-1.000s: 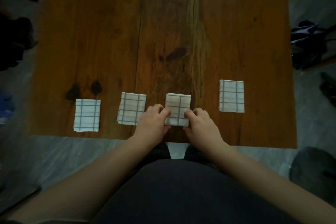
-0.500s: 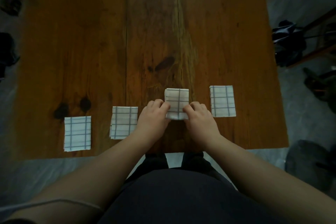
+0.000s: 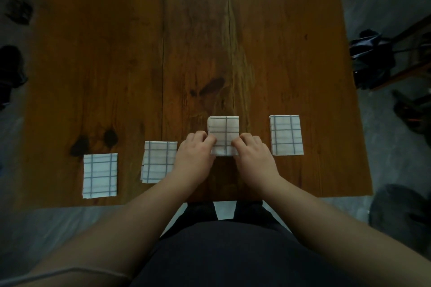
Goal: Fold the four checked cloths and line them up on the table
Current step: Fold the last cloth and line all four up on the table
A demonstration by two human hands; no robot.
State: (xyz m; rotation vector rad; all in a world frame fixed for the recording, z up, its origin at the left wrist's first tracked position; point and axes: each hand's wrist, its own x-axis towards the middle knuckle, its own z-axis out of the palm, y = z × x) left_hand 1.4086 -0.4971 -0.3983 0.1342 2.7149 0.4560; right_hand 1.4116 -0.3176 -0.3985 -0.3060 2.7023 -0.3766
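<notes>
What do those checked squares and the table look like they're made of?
Checked squares: likely thin woven cloth, matte white with grey-blue lines; soft layered edges show at the second square from left. Table: wood planks, brown, slightly glossy; grain, dark knots and board seams show.

A white folded cloth with blue-grey checks [image 3: 100, 175] lies flat, leftmost on the brown wooden bench [image 3: 116, 53], nearest its front edge. The second checked cloth [image 3: 158, 161] lies slightly farther back. The third checked cloth [image 3: 224, 133] and the rightmost checked cloth [image 3: 286, 134] lie farthest back, level with each other. All four lie apart.

Matt checked cloths [image 3: 224, 135]; glossy wood table [image 3: 140, 53]
</notes>
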